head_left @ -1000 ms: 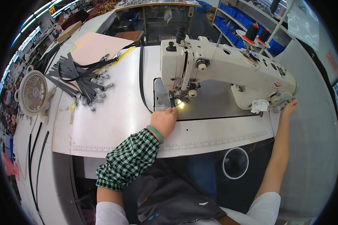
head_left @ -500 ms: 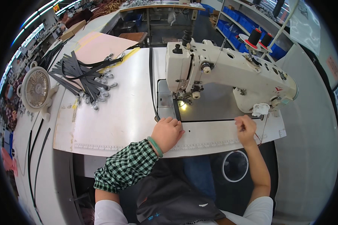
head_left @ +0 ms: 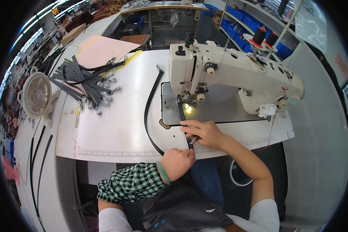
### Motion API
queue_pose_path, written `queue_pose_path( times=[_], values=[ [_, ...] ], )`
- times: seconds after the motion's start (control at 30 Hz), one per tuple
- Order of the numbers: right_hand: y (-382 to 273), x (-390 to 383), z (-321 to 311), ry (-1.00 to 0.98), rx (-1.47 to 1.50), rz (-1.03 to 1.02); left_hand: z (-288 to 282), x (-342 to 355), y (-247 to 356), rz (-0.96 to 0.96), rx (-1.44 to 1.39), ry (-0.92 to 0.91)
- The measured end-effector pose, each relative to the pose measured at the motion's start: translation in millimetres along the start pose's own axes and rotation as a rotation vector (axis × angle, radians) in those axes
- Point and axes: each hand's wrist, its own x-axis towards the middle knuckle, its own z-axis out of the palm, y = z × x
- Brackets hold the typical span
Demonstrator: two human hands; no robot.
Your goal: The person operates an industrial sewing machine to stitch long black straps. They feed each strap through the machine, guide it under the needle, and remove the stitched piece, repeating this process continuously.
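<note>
A black strap (head_left: 147, 112) runs from under the sewing machine's (head_left: 236, 65) presser foot toward me, then loops out to the left and away over the worktable. A metal clasp (head_left: 158, 68) ends its far part. At the table's near edge my left hand (head_left: 178, 163) is closed around the strap. My right hand (head_left: 205, 134) lies just above it, index and middle fingers stretched over the strap. Under those fingers a small pointed metal tool (head_left: 195, 140) sticks out of its grip; its kind is mostly hidden. The machine's lamp lights the needle area.
Several black straps with wrapped clasps (head_left: 87, 79) are heaped on the table's left, beside a pink sheet (head_left: 106, 50). A small fan (head_left: 36, 94) stands at the far left, with loose black strips (head_left: 42, 166) near it. Thread cones (head_left: 259, 36) rise behind the machine.
My left hand has drawn toward me along with the strap, whose loose part now bows out to the left. My right hand has moved left from beside the machine's base to the strap.
</note>
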Motion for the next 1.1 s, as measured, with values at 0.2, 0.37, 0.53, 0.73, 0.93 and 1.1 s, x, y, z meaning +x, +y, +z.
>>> queue_pose_path(
  times=[0.2, 0.37, 0.53, 0.73, 0.93, 1.1],
  values=[
    [11, -3, 7, -0.166, -0.098, -0.042, -1, -17, 17, 0.119, -0.065, -0.019],
    [13, -8, 11, -0.063, -0.099, -0.131, -2, -38, 32, 0.239, -0.087, -0.063],
    [13, -7, 12, -0.033, -0.090, -0.161, 20, -73, 47, 0.269, -0.082, -0.201],
    [10, -8, 11, -0.058, -0.077, -0.174, 60, -85, 33, 0.050, -0.183, -0.308],
    [10, -11, 11, -0.086, -0.072, -0.219, 81, -82, 15, -0.296, -0.577, -0.153],
    [8, -9, 9, -0.111, -0.044, -0.230, 76, -79, 10, -0.174, -0.402, 0.067]
  ],
)
